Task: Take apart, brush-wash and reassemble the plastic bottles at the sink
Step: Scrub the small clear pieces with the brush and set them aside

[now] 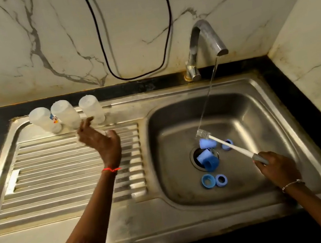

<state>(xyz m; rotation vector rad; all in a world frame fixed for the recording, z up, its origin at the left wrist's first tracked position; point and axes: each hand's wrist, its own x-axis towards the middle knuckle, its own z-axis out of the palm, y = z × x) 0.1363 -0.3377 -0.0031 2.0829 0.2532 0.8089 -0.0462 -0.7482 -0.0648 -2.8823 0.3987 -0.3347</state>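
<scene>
Left hand (98, 140) grips a clear bottle (104, 132) at 10 o'clock, seemingly racking it; right hand (277, 168) holds the brush (232, 147). Next, probably: blue caps (210, 162).

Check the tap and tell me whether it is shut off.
No, a thin stream of water runs from the tap down onto the head of the brush held over the sink.
</scene>
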